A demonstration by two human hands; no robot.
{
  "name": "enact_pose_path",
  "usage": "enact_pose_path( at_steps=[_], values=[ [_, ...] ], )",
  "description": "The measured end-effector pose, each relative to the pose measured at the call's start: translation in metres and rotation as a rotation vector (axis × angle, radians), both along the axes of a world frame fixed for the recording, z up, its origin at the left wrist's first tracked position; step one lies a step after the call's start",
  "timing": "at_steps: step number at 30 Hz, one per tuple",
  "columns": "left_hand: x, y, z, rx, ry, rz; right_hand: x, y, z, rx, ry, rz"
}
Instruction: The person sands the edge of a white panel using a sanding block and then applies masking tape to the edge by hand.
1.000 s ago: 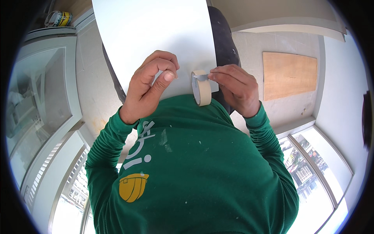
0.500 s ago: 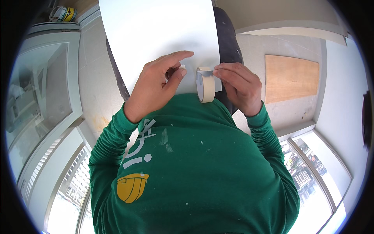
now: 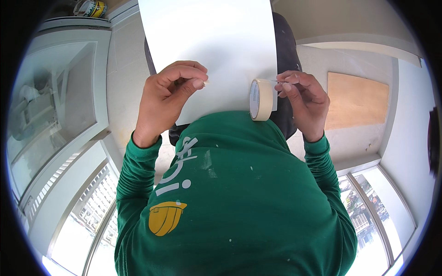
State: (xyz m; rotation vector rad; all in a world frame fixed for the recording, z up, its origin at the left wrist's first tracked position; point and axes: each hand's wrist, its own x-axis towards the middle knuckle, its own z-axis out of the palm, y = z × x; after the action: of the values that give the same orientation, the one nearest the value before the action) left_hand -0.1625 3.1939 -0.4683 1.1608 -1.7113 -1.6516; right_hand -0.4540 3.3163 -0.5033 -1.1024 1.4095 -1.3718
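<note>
Across my lap lies a large white sheet [image 3: 221, 27]. A roll of cream masking tape [image 3: 264, 100] stands on its edge near the sheet's right corner, close against my green shirt. Left of the roll and over the sheet, my left hand [image 3: 171, 92] is closed, thumb against forefinger, on a small pale scrap of tape [image 3: 206, 83]. My right hand [image 3: 305, 97], just right of the roll, pinches a thin grey blade-like piece [image 3: 280, 82], seen nearly edge-on. Neither hand touches the roll.
On the floor to the right lies a flat wooden board [image 3: 357, 101]. A glass-paned door [image 3: 64, 87] is on the left, with a paint bucket [image 3: 90, 8] beyond it at the far left. Windows [image 3: 368, 207] show behind me on both sides.
My hands have drawn apart, the left one away from the roll. The grey piece in my right hand has turned from flat-on to nearly edge-on and left the roll's rim.
</note>
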Motion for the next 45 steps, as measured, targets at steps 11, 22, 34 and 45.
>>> enact_pose_path(
  at_steps=[11,22,34,45],
  values=[
    [0.128,-0.024,-0.033,-0.198,-0.615,0.486,-0.057,-0.020,-0.022,0.166,-0.146,-0.258],
    [0.134,-0.012,-0.093,-0.197,-0.728,0.370,-0.019,-0.063,-0.043,0.135,0.093,-0.416],
    [0.088,-0.007,-0.043,-0.430,-0.866,0.457,-0.015,-0.039,-0.014,0.072,0.583,-0.310],
    [-0.072,0.005,0.002,-0.301,-0.126,-0.276,0.016,0.016,0.036,0.415,0.040,0.077]
  ],
)
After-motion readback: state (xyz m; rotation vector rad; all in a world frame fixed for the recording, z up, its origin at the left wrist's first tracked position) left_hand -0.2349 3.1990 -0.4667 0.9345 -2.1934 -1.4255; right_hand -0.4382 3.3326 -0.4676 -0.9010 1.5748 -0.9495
